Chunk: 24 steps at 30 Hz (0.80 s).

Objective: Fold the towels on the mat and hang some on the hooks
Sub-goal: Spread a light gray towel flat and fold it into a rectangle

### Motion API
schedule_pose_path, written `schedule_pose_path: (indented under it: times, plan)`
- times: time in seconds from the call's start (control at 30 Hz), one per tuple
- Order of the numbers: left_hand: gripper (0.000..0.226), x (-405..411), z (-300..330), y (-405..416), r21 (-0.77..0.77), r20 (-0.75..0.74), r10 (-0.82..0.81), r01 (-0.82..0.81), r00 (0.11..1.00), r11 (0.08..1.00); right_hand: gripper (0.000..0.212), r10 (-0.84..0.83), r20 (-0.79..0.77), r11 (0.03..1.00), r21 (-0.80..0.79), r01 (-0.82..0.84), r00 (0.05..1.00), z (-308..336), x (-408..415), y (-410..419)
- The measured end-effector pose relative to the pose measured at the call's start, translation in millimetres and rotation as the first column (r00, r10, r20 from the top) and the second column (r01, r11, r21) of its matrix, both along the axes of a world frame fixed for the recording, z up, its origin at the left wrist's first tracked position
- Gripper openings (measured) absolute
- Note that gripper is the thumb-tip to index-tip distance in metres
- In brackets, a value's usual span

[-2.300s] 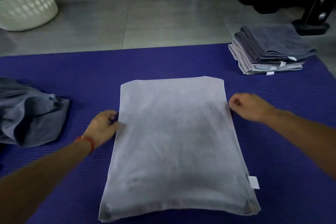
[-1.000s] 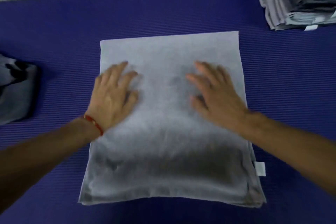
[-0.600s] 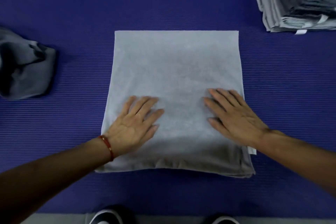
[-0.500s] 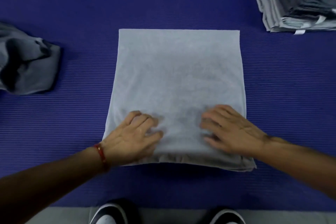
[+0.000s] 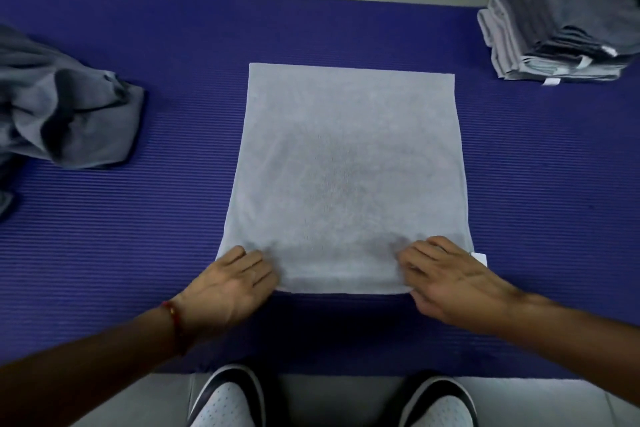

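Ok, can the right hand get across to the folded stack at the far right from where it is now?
Probably yes. The right hand lies flat on the light towel, holding nothing, and only bare mat lies between it and the folded stack.

Both forearms are bare to the frame's edge — no sleeves in sight; the left hand (image 5: pixel 228 291) and right hand (image 5: pixel 450 284) wear no rings or gloves; a thin red bracelet (image 5: pixel 175 322) circles the left wrist, with what looks like a small gold bead on it; on the feet, a left shoe (image 5: pixel 225 399) and right shoe (image 5: pixel 438 402) — white perforated uppers, dark edging round the toes.
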State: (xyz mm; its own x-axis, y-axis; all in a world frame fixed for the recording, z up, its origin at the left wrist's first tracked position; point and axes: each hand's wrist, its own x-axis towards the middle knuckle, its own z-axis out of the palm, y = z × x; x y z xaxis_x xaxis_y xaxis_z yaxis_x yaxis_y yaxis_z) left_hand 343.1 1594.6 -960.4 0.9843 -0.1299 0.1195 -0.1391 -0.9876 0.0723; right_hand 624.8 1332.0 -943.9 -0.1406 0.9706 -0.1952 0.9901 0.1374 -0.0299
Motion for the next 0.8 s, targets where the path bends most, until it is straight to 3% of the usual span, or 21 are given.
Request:
schedule_pose_path:
  times: [0.07, 0.17, 0.3, 0.37, 0.43, 0.5, 0.57, 0.63, 0.7, 0.8]
  plan:
    - [0.013, 6.9, 14.5, 5.7, -0.092, -0.021, 0.056, -0.058, 0.998, 0.994, 0.007, -0.092, -0.117, 0.996, -0.011, 0.091, 0.989, 7.8, 8.1, 0.2]
    - [0.015, 26.2, 34.7, 25.1, -0.186, 0.000, 0.143, -0.141, 0.990, 0.972, 0.015, -0.279, -0.226, 0.959, -0.014, 0.283, 0.934, 18.6, 23.4, 4.8]
    - [0.015, 64.4, 47.6, 59.1, -0.065, 0.112, 0.292, -0.287, 0.950, 0.956, 0.018, -0.457, -0.106, 0.854, 0.223, 0.469, 0.883, 36.5, 44.1, 31.7]
    - [0.022, 72.7, 51.2, 60.8, 0.003, 0.146, 0.293, -0.297, 0.945, 0.955, 0.030, -0.417, -0.014, 0.879, 0.251, 0.407, 0.909, 44.2, 45.4, 44.0]
    - [0.018, 65.3, 49.6, 46.6, 0.034, 0.167, 0.209, -0.217, 0.964, 0.976, 0.027, -0.247, -0.001, 0.946, 0.218, 0.242, 0.969, 48.0, 33.1, 48.4]
    - [0.015, 43.0, 34.2, 21.3, 0.036, 0.112, 0.049, -0.053, 0.993, 0.998, 0.015, -0.035, 0.013, 0.990, 0.138, 0.033, 0.999, 38.8, 11.6, 41.4]
    - [0.024, 11.7, 9.3, -1.6, 0.048, -0.007, -0.085, 0.086, 0.996, 0.995, 0.017, 0.075, 0.058, 0.995, 0.060, -0.078, 0.996, 23.7, -6.3, 28.0]
    - [0.035, -15.0, -16.5, -12.1, 0.062, -0.084, -0.085, 0.090, 0.993, 0.994, 0.026, 0.024, 0.114, 1.000, 0.015, -0.026, 0.993, 10.0, -12.2, 15.4]
    - [0.038, -25.6, -28.9, -11.9, 0.039, -0.080, 0.019, -0.016, 0.997, 0.999, 0.030, -0.079, 0.116, 0.997, -0.001, 0.080, 0.990, 4.1, -11.7, 6.9]
    - [0.038, -21.3, -27.1, -4.2, -0.014, -0.057, 0.060, -0.061, 0.997, 0.998, 0.013, -0.092, 0.075, 0.995, 0.057, 0.088, 0.993, -4.3, -11.2, 1.4]
